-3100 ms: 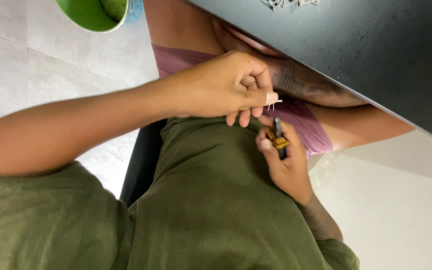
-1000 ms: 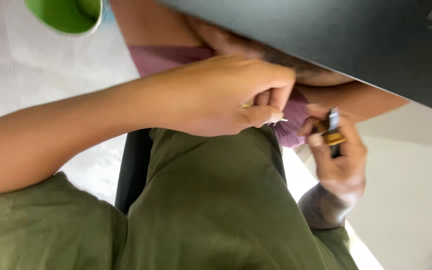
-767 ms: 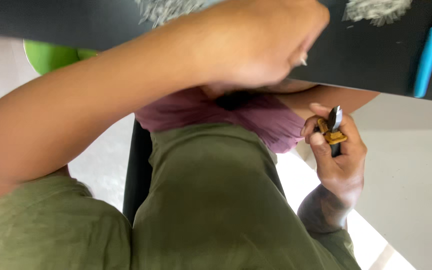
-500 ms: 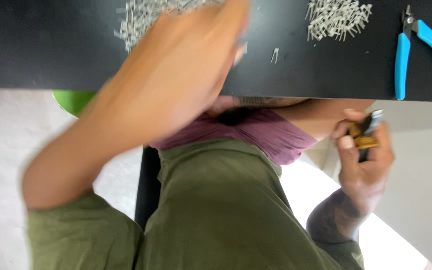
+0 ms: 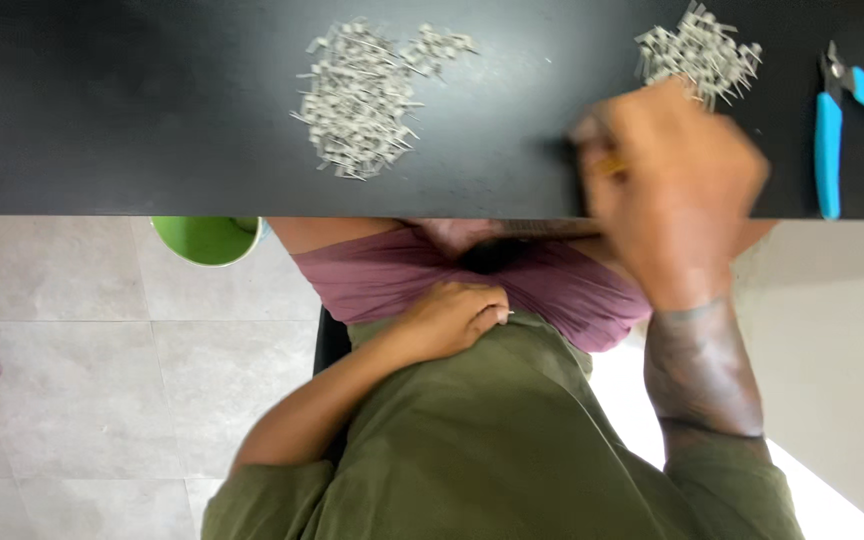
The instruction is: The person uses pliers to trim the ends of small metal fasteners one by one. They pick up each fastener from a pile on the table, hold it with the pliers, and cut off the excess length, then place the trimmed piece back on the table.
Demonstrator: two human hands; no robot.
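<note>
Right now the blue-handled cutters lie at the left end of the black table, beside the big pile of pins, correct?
Not quite. The head view shows the blue-handled cutters at the right end of the black table, beside the smaller pile of pins.

Blue-handled cutters (image 5: 842, 120) on black table (image 5: 102, 120), right; green bucket (image 5: 207, 238) below table edge; grey tiled floor (image 5: 82, 380).
</note>
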